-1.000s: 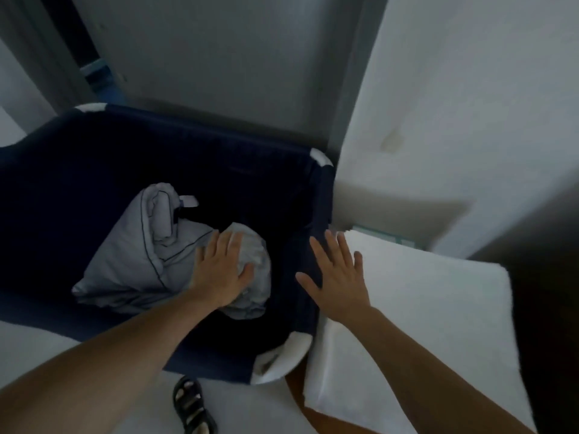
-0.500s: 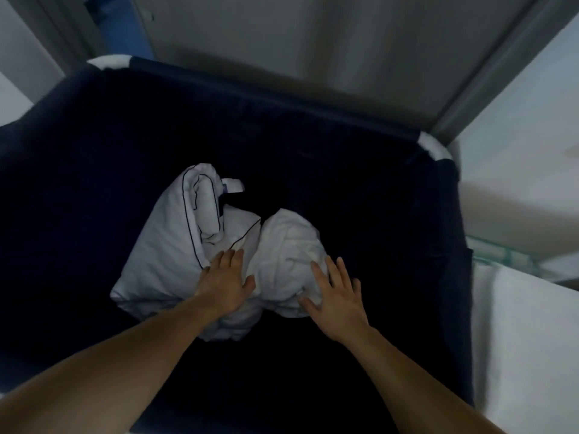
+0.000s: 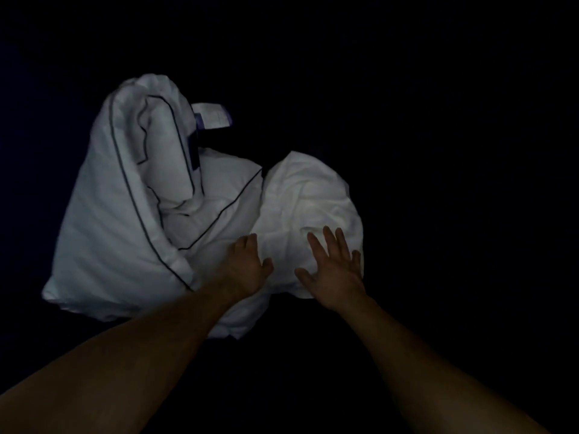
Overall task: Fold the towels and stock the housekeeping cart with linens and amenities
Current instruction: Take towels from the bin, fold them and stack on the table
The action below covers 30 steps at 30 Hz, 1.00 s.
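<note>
Single head-worn wide-angle view, facing steeply down and forward. Near, left of centre: white linen bundle (image 3: pixel 200 233). From the bottom edge, left hand (image 3: pixel 242 267) and right hand (image 3: pixel 333 274) meet the bundle's near side.

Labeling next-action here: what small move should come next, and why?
Likely curl the right hand into the plain white bundle: its fingers lie spread flat on it, gripping nothing. The left hand looks bent into the fabric beside the piped linen, grip unclear.

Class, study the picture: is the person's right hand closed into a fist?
No, the right hand lies with its fingers spread straight on the plain white bundle.
</note>
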Tool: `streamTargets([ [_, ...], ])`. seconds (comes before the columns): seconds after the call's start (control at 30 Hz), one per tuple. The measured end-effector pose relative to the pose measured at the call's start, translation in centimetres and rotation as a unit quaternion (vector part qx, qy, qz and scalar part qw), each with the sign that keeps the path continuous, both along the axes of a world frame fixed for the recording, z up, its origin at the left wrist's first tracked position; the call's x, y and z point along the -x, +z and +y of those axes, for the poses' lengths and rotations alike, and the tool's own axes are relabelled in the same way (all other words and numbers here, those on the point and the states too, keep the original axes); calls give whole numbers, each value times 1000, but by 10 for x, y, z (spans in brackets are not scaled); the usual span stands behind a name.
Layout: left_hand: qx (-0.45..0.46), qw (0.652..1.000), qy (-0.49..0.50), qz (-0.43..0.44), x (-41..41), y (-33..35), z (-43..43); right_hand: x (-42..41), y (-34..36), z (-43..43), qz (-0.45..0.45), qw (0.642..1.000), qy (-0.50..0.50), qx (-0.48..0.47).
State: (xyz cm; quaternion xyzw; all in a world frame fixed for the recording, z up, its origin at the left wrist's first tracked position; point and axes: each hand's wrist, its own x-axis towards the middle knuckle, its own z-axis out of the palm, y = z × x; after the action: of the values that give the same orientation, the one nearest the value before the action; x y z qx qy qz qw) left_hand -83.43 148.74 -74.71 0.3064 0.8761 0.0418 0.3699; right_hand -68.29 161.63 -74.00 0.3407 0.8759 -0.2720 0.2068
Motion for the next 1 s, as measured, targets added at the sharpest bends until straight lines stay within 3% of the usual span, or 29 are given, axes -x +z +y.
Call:
streamTargets([
  [0.13,62,996,52,-25,-8,-52,5,2,-43,4,-26,999,-10,24],
  [0.43,30,980,143,-134,-5,-58,32,3,-44,12,20,999,-20,35],
  [0.6,-56,966,148,-203,-11,8,57,1,5,25,12,997,-27,71],
  [0.77,-133,944,154,-259,-13,103,81,-11,84,51,91,989,-57,101],
  [0.93,-199,928,176,-260,-29,207,96,-35,156,63,146,977,-47,149],
  [1.0,-218,930,153,-255,-40,251,100,-31,180,60,160,978,-58,119],
])
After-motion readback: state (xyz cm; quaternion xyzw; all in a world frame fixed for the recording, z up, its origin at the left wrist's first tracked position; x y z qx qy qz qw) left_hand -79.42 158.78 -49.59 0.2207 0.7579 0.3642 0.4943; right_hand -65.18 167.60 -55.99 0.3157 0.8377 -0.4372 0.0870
